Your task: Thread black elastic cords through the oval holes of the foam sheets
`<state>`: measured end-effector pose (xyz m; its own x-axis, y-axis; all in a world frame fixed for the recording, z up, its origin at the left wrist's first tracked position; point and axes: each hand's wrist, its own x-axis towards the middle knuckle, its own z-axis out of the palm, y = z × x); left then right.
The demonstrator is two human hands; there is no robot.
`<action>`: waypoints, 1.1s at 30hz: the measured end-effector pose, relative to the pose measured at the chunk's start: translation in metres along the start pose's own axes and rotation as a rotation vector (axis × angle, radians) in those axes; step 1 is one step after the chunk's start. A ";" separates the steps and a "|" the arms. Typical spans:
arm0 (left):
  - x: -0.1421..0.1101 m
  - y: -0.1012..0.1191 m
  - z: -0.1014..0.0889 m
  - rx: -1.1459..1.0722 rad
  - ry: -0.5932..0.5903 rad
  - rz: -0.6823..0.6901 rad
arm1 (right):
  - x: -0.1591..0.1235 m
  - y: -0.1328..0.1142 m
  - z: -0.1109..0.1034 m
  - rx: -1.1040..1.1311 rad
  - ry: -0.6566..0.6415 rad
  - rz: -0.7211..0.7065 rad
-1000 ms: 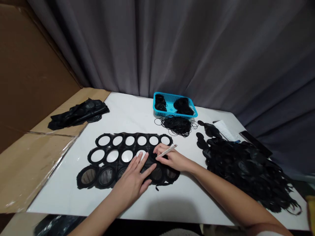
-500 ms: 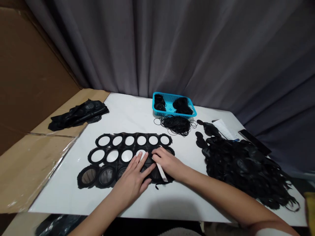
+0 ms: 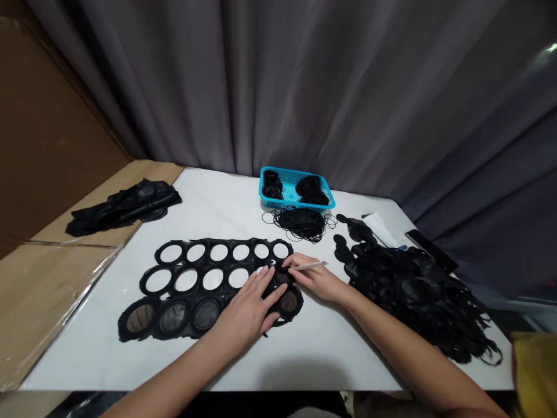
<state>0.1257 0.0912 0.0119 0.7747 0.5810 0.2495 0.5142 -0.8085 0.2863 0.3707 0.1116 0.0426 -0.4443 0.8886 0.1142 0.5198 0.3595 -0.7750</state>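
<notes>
A black sheet (image 3: 183, 294) with rows of ring shapes lies flat on the white table. White shows through the rings of its two far rows, except at the right end of the middle row. Dark film fills the rings of the near row. My left hand (image 3: 249, 301) rests on the sheet with its fingers spread, covering part of the middle and near rows. At the sheet's right end, my right hand (image 3: 315, 277) pinches a thin white stick-like tool (image 3: 311, 265). Fingers hide the tool's tip, so its kind is unclear.
A blue basket (image 3: 287, 172) with black pieces stands at the back, beside a heap of thin black rings (image 3: 300, 223). Black cut-out discs (image 3: 409, 296) are piled on the right near a dark flat object (image 3: 430, 249). Folded black sheets (image 3: 126, 206) lie on cardboard at left.
My right hand has shifted along the middle row to its right end, and the tool has swung from pointing toward me to pointing right. My left hand has slid rightward over the sheet.
</notes>
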 end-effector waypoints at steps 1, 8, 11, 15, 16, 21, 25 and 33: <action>0.002 0.000 0.003 0.007 -0.007 0.010 | 0.000 0.000 0.001 0.024 -0.019 0.003; -0.002 0.000 -0.001 0.026 -0.047 0.037 | 0.002 -0.002 -0.004 0.080 -0.123 0.029; -0.002 0.000 -0.004 0.017 -0.055 0.040 | 0.001 -0.004 -0.005 0.090 -0.135 0.042; -0.001 0.000 -0.006 0.008 -0.067 0.046 | 0.001 -0.005 -0.005 0.085 -0.138 0.052; -0.001 0.000 -0.006 0.010 -0.076 0.049 | 0.001 -0.006 -0.005 0.084 -0.138 0.055; -0.004 0.007 -0.007 -0.021 -0.162 0.108 | 0.001 -0.006 -0.006 0.080 -0.144 0.063; -0.007 0.024 -0.026 -0.167 -0.292 0.166 | 0.000 -0.006 -0.005 0.071 -0.140 0.061; 0.000 0.017 -0.020 -0.171 -0.039 -0.024 | 0.000 -0.009 -0.005 0.012 -0.127 0.039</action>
<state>0.1274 0.0791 0.0351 0.7786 0.5930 0.2054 0.4649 -0.7649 0.4460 0.3698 0.1096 0.0521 -0.5132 0.8583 0.0044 0.5298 0.3208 -0.7851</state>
